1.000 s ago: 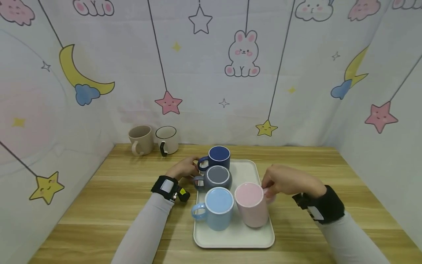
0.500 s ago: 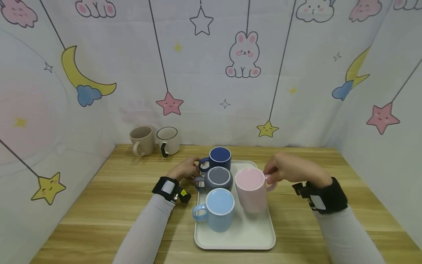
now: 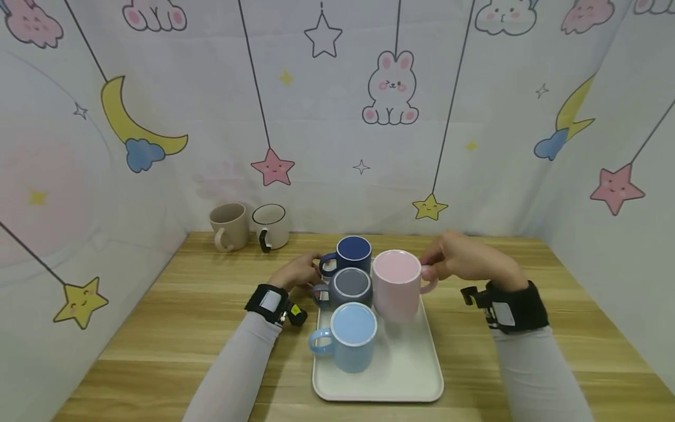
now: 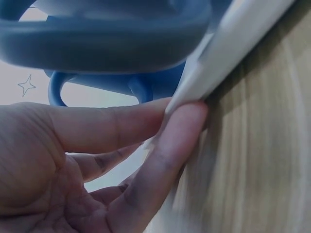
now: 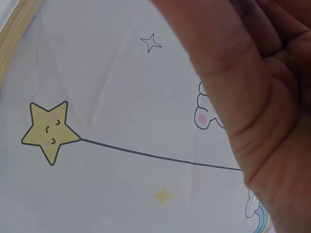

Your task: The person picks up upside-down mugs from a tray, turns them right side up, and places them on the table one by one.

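Observation:
My right hand point(image 3: 459, 258) pinches the handle of an upside-down pink mug point(image 3: 396, 293), which hangs over the right side of the white tray point(image 3: 390, 375). In the right wrist view the mug is out of sight and part of the hand point(image 5: 252, 107) fills the right side. My left hand point(image 3: 297, 272) pinches the tray's left rim; the left wrist view shows thumb and finger on the rim point(image 4: 214, 63). Left of the pink mug, bottoms up, stand a navy mug point(image 3: 353, 252), a grey mug point(image 3: 352, 287) and a light blue mug point(image 3: 353, 340), handles pointing left.
A beige mug point(image 3: 229, 225) and a white mug with a black handle point(image 3: 271, 225) stand upright at the back left of the wooden table point(image 3: 211, 328). A printed curtain point(image 3: 327, 117) closes off the back and sides.
My right hand has raised the pink mug and carried it toward the back of the tray, beside the grey mug. The left hand has kept its place on the rim.

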`<state>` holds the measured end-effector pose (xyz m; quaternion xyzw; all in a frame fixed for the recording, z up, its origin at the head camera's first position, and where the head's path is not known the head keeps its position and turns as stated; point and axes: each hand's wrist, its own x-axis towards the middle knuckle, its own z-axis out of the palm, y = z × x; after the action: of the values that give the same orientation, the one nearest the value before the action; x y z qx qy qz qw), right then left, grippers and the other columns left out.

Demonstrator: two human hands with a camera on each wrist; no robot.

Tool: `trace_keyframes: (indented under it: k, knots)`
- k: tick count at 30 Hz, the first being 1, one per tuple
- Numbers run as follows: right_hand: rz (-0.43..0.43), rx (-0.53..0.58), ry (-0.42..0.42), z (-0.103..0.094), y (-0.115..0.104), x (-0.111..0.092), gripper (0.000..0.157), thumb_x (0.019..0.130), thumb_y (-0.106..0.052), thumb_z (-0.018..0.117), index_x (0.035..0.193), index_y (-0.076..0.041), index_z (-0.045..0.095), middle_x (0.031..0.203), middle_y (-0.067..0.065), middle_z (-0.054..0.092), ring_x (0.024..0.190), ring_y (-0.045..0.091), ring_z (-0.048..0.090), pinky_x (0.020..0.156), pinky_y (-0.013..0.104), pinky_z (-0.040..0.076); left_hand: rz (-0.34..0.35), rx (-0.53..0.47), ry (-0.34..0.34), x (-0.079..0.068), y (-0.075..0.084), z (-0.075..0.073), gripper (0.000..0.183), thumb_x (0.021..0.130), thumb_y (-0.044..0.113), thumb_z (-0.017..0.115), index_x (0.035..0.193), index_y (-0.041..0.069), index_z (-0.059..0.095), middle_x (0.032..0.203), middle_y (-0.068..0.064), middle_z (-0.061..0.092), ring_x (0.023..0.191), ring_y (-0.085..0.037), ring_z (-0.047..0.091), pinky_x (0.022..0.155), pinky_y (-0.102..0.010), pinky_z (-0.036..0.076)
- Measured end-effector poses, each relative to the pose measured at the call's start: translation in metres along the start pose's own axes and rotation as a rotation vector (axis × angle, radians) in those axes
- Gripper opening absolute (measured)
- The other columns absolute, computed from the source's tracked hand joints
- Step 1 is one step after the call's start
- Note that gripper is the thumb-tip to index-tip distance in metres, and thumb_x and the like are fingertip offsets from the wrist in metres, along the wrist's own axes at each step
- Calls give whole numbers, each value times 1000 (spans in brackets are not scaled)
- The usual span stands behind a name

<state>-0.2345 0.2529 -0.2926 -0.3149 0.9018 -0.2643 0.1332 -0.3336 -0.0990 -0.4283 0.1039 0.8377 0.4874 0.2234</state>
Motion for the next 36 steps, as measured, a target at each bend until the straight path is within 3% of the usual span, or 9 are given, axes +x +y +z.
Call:
trace_keyframes:
  k: [9, 19, 36]
  knots:
    - [6, 67, 52, -1, 5, 3, 10, 98, -14, 72, 97, -16, 82, 88, -4, 77, 81, 19, 74, 78, 35, 63, -3, 15, 16, -1, -1, -4, 63, 88, -7, 71, 146, 0, 47, 100, -12, 57, 80, -22, 61, 65, -27, 56]
    - [53, 234, 162, -2, 10, 8, 21, 96, -14, 75, 112, -2, 80, 105, 10, 78, 86, 25, 76, 81, 43, 64, 15, 18, 3, 2, -3, -6, 60, 87, -7, 70, 142, 0, 49, 98, -12, 57, 78, -22, 61, 62, -27, 55]
    - [79, 425, 339, 4, 18, 15, 20, 98, -8, 71, 112, 7, 76, 103, 20, 73, 89, 31, 73, 81, 44, 64, 4, -3, -34, 2, -1, 0, 57, 88, -6, 70, 140, 0, 49, 94, -11, 58, 74, -21, 63, 63, -27, 55]
